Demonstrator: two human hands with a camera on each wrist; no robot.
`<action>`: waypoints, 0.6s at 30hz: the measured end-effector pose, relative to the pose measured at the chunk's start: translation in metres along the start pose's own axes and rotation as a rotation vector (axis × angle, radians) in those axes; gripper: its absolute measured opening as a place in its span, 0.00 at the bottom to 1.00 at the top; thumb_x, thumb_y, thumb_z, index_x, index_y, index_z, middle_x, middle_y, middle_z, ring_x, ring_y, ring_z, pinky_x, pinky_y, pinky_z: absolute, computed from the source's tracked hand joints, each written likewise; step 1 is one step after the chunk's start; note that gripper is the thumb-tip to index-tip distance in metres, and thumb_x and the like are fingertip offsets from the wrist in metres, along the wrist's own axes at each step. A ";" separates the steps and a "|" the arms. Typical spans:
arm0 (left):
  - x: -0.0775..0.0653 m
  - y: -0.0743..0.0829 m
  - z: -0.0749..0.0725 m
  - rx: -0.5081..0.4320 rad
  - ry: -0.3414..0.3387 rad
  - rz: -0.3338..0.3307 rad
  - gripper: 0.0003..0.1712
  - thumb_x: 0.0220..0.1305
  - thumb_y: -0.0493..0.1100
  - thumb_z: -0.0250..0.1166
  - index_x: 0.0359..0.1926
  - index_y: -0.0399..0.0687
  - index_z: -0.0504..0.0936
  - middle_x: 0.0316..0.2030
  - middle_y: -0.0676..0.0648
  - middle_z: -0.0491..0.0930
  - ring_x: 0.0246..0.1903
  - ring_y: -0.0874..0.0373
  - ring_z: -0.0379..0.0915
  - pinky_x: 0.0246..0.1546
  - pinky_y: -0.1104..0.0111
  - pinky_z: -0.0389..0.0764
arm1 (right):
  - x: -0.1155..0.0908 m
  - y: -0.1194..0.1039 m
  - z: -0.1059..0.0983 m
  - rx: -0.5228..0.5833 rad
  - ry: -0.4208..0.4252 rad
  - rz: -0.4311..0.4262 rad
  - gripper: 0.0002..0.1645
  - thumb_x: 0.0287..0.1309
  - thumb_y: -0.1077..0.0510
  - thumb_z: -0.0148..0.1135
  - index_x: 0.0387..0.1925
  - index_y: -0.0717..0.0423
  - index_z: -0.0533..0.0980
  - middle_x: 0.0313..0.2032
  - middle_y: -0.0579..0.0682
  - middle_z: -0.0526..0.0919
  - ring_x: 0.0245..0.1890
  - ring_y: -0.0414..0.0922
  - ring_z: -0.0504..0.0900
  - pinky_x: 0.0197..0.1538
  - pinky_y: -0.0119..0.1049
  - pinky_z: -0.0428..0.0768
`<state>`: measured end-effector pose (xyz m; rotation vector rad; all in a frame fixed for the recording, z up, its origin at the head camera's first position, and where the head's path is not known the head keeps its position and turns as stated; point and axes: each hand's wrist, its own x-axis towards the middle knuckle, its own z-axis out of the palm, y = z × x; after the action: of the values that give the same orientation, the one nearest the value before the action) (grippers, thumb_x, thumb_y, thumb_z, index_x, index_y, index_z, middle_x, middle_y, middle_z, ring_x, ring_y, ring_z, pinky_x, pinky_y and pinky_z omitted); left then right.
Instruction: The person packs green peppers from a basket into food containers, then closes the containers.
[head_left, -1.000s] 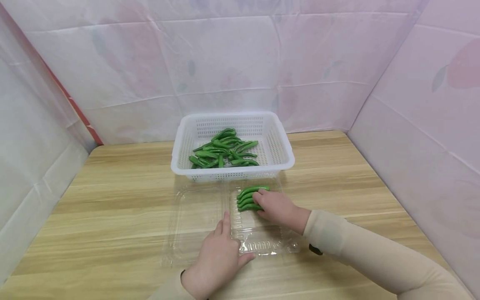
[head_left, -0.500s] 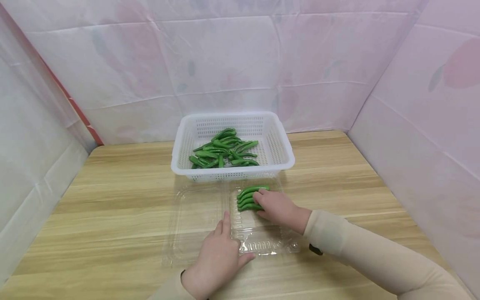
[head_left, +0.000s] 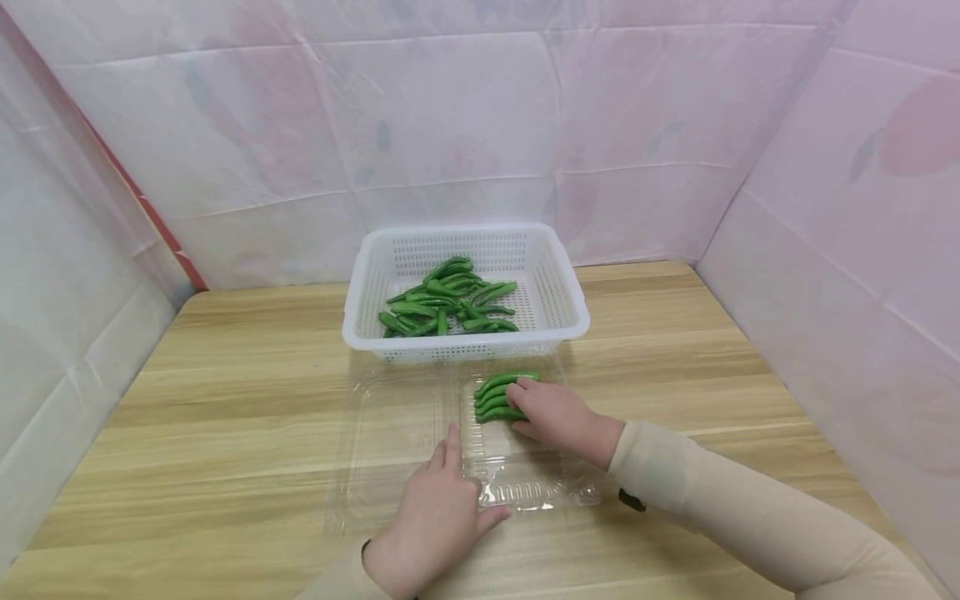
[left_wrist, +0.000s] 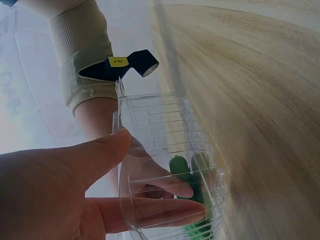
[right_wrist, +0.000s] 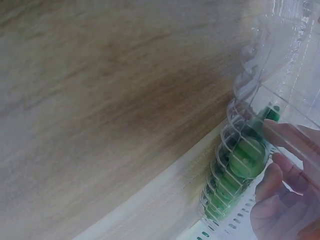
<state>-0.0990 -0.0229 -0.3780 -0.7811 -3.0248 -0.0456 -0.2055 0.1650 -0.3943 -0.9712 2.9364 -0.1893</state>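
A clear plastic clamshell box (head_left: 517, 471) lies unfolded on the table, its two halves side by side. Several green chili peppers (head_left: 493, 402) form a neat row at the far end of the right half. My right hand (head_left: 557, 418) reaches in from the right, and its curled fingers hold the right ends of these peppers, partly hiding them. Along the middle fold rests my left hand (head_left: 433, 508), index finger straight and thumb spread at the near edge. In the left wrist view, the left thumb (left_wrist: 107, 150) lies against the box wall.
Behind the box stands a white perforated basket (head_left: 558, 287) with a loose heap of green chili peppers (head_left: 442, 292). The wooden table (head_left: 225, 400) meets patterned cloth walls (head_left: 450, 108) at the back and sides.
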 end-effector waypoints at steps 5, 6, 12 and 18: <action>0.000 0.000 0.000 -0.004 -0.006 -0.001 0.36 0.56 0.73 0.51 0.27 0.48 0.87 0.59 0.24 0.62 0.52 0.37 0.70 0.40 0.57 0.79 | 0.000 0.000 0.000 0.003 0.010 0.000 0.17 0.48 0.53 0.70 0.27 0.51 0.68 0.26 0.43 0.67 0.21 0.39 0.68 0.23 0.34 0.70; 0.000 0.000 0.000 -0.003 -0.007 -0.001 0.36 0.56 0.73 0.51 0.27 0.48 0.87 0.59 0.24 0.62 0.52 0.37 0.70 0.40 0.57 0.79 | -0.001 0.000 0.000 0.003 0.014 -0.004 0.17 0.48 0.53 0.70 0.27 0.51 0.68 0.26 0.43 0.67 0.21 0.39 0.68 0.22 0.33 0.70; 0.000 0.000 0.000 -0.012 -0.012 -0.003 0.35 0.56 0.73 0.52 0.27 0.48 0.86 0.59 0.24 0.61 0.52 0.37 0.70 0.40 0.56 0.79 | -0.002 0.001 0.000 0.001 0.038 -0.026 0.17 0.48 0.52 0.70 0.27 0.51 0.68 0.26 0.43 0.68 0.21 0.39 0.68 0.22 0.33 0.70; 0.000 0.000 -0.001 -0.015 -0.022 -0.007 0.35 0.56 0.72 0.52 0.28 0.48 0.87 0.60 0.23 0.61 0.52 0.37 0.70 0.41 0.56 0.78 | -0.003 0.001 0.000 0.004 0.056 -0.033 0.17 0.48 0.51 0.70 0.27 0.51 0.68 0.26 0.42 0.67 0.21 0.39 0.68 0.23 0.33 0.70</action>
<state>-0.0987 -0.0227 -0.3770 -0.7767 -3.0513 -0.0606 -0.2037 0.1677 -0.3944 -1.0308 2.9708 -0.2278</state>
